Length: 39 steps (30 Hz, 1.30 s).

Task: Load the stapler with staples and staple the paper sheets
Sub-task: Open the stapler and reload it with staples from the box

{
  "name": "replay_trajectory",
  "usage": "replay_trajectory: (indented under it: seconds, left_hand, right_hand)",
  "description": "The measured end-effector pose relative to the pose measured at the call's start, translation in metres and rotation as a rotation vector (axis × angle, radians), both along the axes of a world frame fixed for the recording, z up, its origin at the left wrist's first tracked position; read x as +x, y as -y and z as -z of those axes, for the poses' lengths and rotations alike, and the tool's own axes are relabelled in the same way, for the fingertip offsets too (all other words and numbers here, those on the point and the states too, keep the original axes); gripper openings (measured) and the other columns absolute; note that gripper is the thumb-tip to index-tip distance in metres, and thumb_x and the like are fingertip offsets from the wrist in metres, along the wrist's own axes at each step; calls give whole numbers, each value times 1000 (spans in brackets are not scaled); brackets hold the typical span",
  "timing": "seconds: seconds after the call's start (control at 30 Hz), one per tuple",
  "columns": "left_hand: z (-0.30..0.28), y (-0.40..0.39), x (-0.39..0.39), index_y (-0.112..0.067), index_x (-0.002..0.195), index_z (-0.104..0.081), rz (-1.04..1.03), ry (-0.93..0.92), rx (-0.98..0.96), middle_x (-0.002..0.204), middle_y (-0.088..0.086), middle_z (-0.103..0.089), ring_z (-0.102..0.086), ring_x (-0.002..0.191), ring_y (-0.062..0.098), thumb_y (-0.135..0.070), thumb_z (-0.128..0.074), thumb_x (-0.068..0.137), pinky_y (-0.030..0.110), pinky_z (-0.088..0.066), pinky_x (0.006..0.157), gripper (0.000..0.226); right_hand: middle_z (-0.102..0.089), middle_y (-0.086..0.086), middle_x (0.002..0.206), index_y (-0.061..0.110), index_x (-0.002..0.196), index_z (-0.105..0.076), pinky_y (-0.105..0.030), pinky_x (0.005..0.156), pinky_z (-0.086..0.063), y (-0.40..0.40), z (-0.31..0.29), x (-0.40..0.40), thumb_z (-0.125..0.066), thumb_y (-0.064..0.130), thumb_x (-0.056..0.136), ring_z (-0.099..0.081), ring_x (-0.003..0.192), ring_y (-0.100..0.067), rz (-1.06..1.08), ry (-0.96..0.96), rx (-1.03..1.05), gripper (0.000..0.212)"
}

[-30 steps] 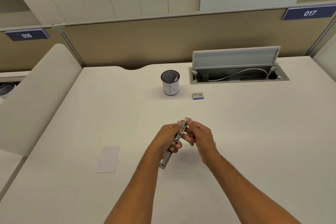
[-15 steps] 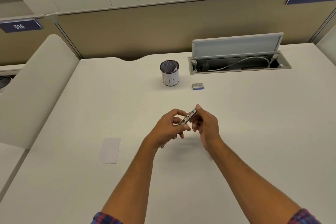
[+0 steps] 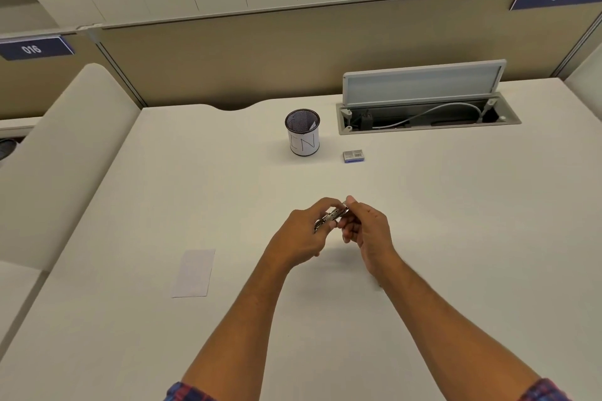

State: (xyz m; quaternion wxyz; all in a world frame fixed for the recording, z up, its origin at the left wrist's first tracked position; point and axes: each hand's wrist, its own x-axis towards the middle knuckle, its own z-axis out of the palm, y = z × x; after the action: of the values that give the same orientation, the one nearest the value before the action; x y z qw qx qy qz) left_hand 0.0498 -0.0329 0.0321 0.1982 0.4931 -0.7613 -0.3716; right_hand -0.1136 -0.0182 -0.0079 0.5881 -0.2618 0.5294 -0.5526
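A small metal stapler (image 3: 332, 215) is held above the middle of the white desk (image 3: 456, 238), mostly covered by fingers. My left hand (image 3: 301, 236) grips its near end, fingers curled round it. My right hand (image 3: 366, 231) pinches its far tip between thumb and fingertips. A small blue box of staples (image 3: 353, 156) lies further back, to the right of the pen cup. The white paper sheets (image 3: 194, 273) lie flat on the desk to the left of my left forearm.
A black mesh pen cup (image 3: 303, 133) with a white label stands at the back centre. Behind the staple box, an open cable hatch (image 3: 426, 114) with a raised lid is sunk in the desk. A beige partition runs along the back.
The stapler has tipped from pointing steeply up and away to lying nearly level between both hands. The hands moved slightly further from me.
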Motion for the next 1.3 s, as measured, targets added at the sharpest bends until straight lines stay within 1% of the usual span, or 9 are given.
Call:
replay_trajectory:
  seconds: [0.13,0.3,0.43,0.53,0.67,0.8,0.9,1.13,1.3]
  left_hand:
    - [-2,3,0,-52,111,-50,14,37,3,94,-10,-72,-64,46,11,-28,-52,100,29,-59,50,26]
    - [1,2,-2,-36,99,-46,-14,26,24,83,-8,-72,-65,44,13,-32,-56,98,39,-61,56,11]
    - [6,-1,-3,-30,95,-43,-90,-41,35,76,-7,-74,-67,44,15,-48,-55,98,39,-59,58,22]
    - [11,-4,-4,-30,95,-43,-162,-114,38,77,-9,-75,-68,45,16,-56,-50,99,30,-52,53,27]
    - [16,-9,-4,-30,97,-39,-316,-304,96,76,-5,-77,-68,46,23,-45,-46,101,18,-42,42,17]
    - [16,-13,4,-31,106,-50,-322,-384,279,88,-3,-80,-64,53,23,-42,-51,100,28,-44,48,13]
    - [14,-17,9,-17,110,-63,-285,-479,402,97,3,-80,-60,58,22,-34,-58,100,26,-42,49,20]
    - [11,-24,10,-13,115,-70,-288,-600,472,105,8,-78,-59,69,28,-22,-63,100,30,-43,55,19]
    - [15,-26,17,-18,114,-75,-301,-606,467,105,8,-78,-63,71,27,-24,-67,98,31,-48,58,19]
  right_hand:
    - [-70,-14,71,7,83,-75,-30,52,-48,-3,3,-2,-70,39,96,-55,52,-19,-47,-64,-11,35]
    - [-72,-17,71,3,79,-72,-28,51,-49,-2,2,0,-71,35,95,-56,51,-18,-30,-137,-10,36]
    - [-71,-14,69,-1,78,-71,-27,51,-49,-2,-1,1,-72,35,93,-57,51,-18,-20,-179,-14,39]
    - [-70,-13,67,1,78,-71,-28,51,-50,-3,-3,1,-72,34,94,-58,52,-18,-19,-197,-18,38]
    - [-71,-13,65,4,76,-72,-27,49,-50,0,-6,-1,-72,33,95,-58,51,-17,31,-225,-19,34]
    - [-70,-9,63,8,73,-69,-27,49,-49,6,-17,-9,-74,35,93,-58,50,-15,88,-328,-61,33]
    - [-72,-3,65,14,72,-68,-26,52,-51,9,-30,-12,-73,40,91,-62,52,-12,42,-485,-132,32]
    - [-70,14,71,26,76,-67,-18,60,-51,6,-55,-4,-72,43,91,-63,64,-6,-93,-819,-326,23]
    - [-73,10,72,22,84,-72,-24,60,-57,0,-53,-8,-72,35,93,-68,65,-9,-105,-727,-277,16]
